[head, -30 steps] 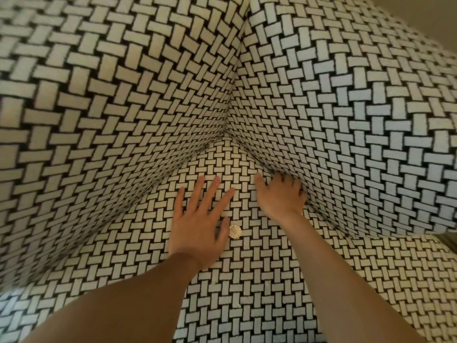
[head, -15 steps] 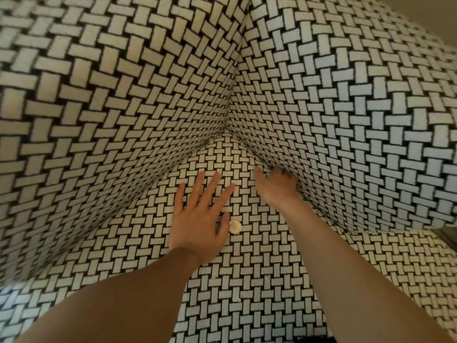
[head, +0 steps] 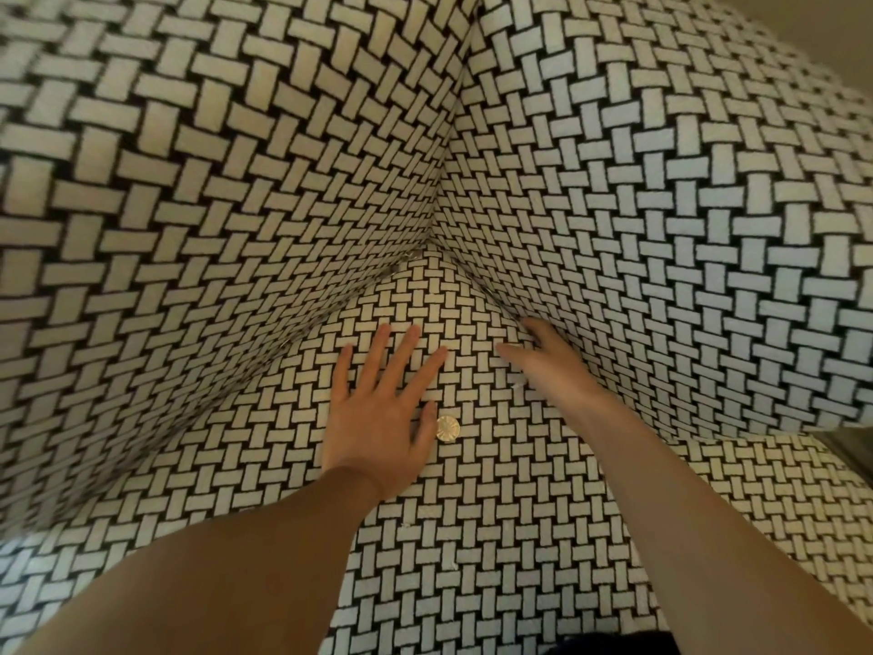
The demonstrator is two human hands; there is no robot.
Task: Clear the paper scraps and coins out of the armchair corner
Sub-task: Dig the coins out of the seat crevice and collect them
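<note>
A silver coin [head: 447, 428] lies flat on the woven black-and-white seat cushion [head: 496, 512], just right of my left thumb. My left hand [head: 382, 408] presses flat on the seat with its fingers spread and straight. My right hand [head: 548, 359] reaches into the crease between the seat and the right armrest [head: 661, 229]; its fingertips are tucked in the gap and partly hidden, its thumb points left. Tiny white paper scraps sit on the seat: one scrap [head: 517, 381] below my right hand, another scrap [head: 451, 564] nearer me.
The chair back [head: 189, 205] rises on the left and meets the armrest in a deep corner [head: 425, 250]. A small scrap [head: 407, 253] shows in the back crease near that corner. Bare floor [head: 850, 446] shows at the right edge.
My right hand has slid further up along the armrest crease and its fingers went deeper into the gap. My left hand and the coin stayed where they were.
</note>
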